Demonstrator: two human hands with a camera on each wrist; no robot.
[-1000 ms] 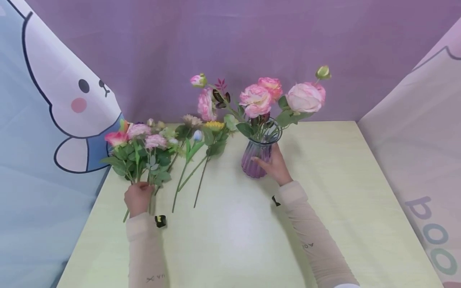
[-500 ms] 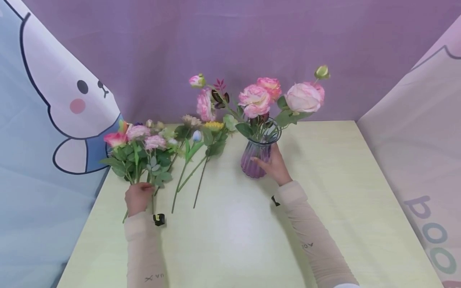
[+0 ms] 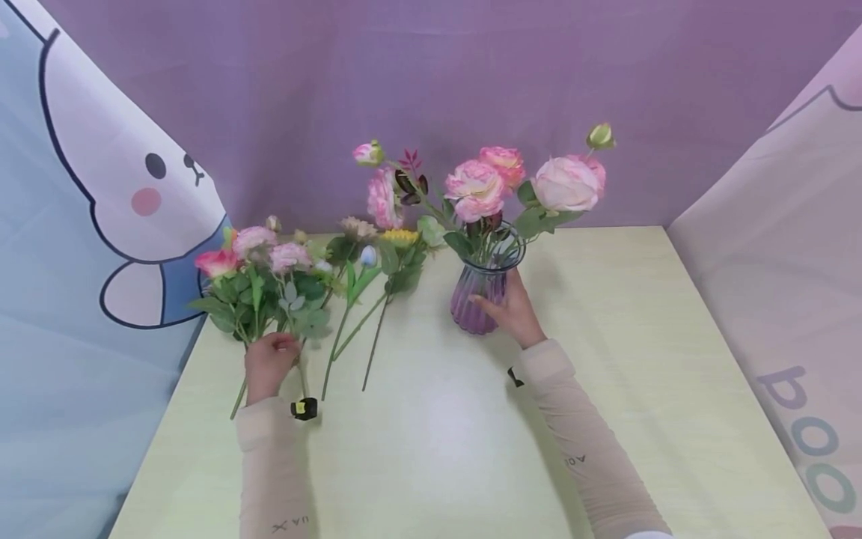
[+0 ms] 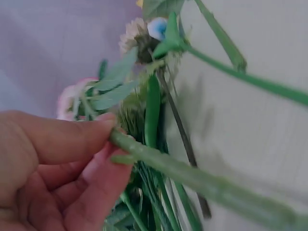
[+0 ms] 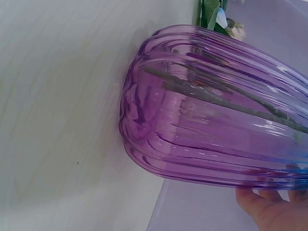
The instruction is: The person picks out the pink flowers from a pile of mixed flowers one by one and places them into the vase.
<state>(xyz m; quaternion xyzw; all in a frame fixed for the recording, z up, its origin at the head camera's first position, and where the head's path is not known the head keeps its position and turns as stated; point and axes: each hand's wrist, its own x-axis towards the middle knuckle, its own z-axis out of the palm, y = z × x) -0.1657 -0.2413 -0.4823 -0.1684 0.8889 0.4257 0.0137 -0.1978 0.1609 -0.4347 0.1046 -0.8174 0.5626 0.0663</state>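
Observation:
At the left of the table my left hand (image 3: 271, 363) pinches the green stem (image 4: 192, 178) of a pink flower (image 3: 291, 257) between thumb and fingertips. Close around that hand lies a bunch of flowers, among them a red-pink rose (image 3: 217, 263), with leafy stems. On the right, my right hand (image 3: 515, 311) holds a ribbed purple glass vase (image 3: 474, 303) by its side, thumb across the front. The vase stands upright. Several pink flowers, including a large pale pink one (image 3: 567, 183), rise from it; their stems (image 5: 192, 89) show through the glass.
Between the bunch and the vase lie a blue tulip (image 3: 368, 256), a yellow flower (image 3: 401, 237) and a beige flower (image 3: 359, 227) with long stems. A purple cloth (image 3: 289, 112) hangs behind the pale table (image 3: 431, 457), and printed cloths flank both sides.
My left hand has shifted slightly right and up with the pinched stem, whose lower end has swung right. The right hand and vase have stayed in place.

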